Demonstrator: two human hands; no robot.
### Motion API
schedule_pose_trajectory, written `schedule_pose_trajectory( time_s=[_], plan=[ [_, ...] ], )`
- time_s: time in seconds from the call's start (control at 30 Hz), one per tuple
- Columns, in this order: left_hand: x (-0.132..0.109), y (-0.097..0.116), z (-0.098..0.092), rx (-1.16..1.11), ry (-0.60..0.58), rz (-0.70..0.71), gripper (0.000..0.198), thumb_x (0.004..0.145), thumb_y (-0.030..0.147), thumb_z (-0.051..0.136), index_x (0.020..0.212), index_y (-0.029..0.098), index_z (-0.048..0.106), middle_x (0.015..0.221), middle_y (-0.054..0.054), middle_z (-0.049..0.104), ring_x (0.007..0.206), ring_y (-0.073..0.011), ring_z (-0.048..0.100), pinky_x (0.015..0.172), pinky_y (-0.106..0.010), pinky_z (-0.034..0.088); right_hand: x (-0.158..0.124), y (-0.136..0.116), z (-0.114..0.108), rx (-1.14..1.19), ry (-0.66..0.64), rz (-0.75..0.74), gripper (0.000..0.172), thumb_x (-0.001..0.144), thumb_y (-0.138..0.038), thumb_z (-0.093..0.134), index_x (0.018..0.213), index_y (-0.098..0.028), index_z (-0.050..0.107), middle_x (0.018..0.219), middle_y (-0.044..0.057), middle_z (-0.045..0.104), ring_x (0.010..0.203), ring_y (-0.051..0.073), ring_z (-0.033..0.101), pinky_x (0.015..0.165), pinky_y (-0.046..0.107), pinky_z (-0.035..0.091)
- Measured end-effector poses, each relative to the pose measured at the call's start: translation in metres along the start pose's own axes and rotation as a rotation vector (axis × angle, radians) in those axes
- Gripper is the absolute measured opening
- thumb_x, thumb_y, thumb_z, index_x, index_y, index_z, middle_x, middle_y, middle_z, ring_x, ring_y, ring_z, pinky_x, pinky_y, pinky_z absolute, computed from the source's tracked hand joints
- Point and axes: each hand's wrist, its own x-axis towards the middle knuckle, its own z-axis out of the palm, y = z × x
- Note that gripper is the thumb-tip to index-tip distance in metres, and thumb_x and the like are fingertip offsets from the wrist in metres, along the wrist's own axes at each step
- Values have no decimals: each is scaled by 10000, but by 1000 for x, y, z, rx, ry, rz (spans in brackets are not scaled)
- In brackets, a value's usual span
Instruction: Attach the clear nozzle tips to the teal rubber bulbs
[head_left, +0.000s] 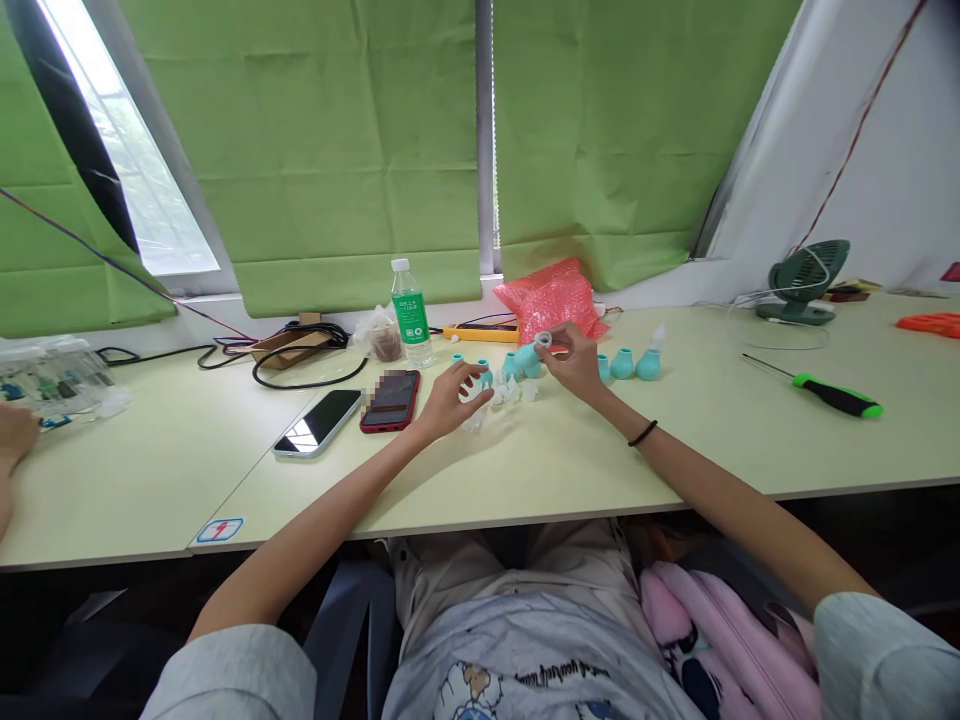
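Note:
My right hand [574,362] pinches a small teal rubber bulb [527,358], tipped on its side, with a whitish ring at its mouth facing the fingers. To the left, my left hand [450,400] hovers over the table, thumb and fingers apart with nothing visible between them. Small translucent plastic pieces [508,390] lie loosely between the hands. Other teal bulbs stand behind the hands, partly hidden by the fingers. Right of my right hand are a teal bulb [622,364] and another teal bulb [648,366] with a clear tip on it.
A water bottle [411,318], a pink bubble-wrap bag [555,298] and a cable [315,380] sit toward the back. Two phones lie left, one a red-cased phone [390,401]. A screwdriver [832,392] and fan [806,280] are right. Another person's hand [16,432] shows far left.

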Motion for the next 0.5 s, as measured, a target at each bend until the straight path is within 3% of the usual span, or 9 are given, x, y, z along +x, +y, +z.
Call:
schedule_pose_trajectory(
  time_s=[0.13, 0.2, 0.33, 0.5],
  plan=[
    [-2, 13, 1, -175, 49, -58, 568, 597, 340, 613, 1106, 197, 405, 1034, -71, 483, 825, -134, 497, 643, -222, 442, -18, -30, 21, 392, -212, 111, 333, 598, -375, 601, 778, -209, 375, 789, 22, 573, 704, 156, 569, 545, 285, 500],
    [-3, 18, 4, -248, 14, -85, 559, 610, 326, 602, 1112, 190, 397, 1008, -70, 507, 803, -134, 514, 621, -217, 443, -26, -38, 29, 495, -280, 171, 351, 570, -362, 630, 733, -204, 362, 750, 4, 574, 656, 143, 571, 536, 297, 508],
    [-4, 19, 11, -354, -19, -176, 447, 648, 259, 548, 1068, 163, 428, 867, -50, 571, 641, -101, 530, 549, -202, 432, -32, -40, 33, 588, -304, 267, 339, 553, -356, 647, 676, -190, 379, 684, -12, 578, 659, 143, 572, 589, 342, 514],
    [-4, 14, 12, -358, 76, -221, 402, 577, 214, 597, 960, 133, 505, 752, -29, 594, 634, -105, 520, 587, -204, 410, -30, -36, 31, 550, -312, 238, 269, 548, -349, 650, 692, -172, 508, 740, 12, 565, 718, 136, 536, 589, 276, 492]
  ],
)
